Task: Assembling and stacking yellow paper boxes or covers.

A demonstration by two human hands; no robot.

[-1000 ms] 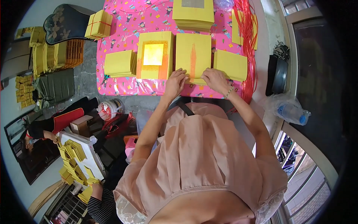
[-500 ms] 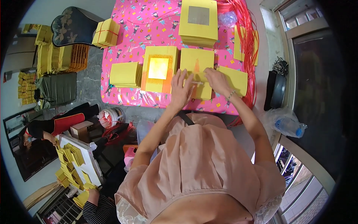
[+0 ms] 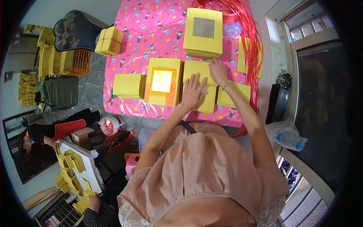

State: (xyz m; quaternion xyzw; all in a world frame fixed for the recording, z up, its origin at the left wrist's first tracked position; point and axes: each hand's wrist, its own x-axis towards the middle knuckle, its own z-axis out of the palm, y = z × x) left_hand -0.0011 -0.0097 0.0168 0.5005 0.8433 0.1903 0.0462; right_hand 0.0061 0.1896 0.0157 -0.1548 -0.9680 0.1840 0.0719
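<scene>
Head view — the yellow paper [image 3: 193, 67] lies over the pink cloth [image 3: 160, 48] under a spread left hand [image 3: 192, 95] and a right hand [image 3: 218, 72], pinching or not I cannot tell — likely light, easily creased, best held by its edges.

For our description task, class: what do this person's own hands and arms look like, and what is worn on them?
Neither the left hand nor the right hand is gloved. The right arm wears a thin, beaded-looking bracelet at the wrist; the left arm shows none. The loose dusty-pink sleeves are short, with white lace beside them.
</scene>
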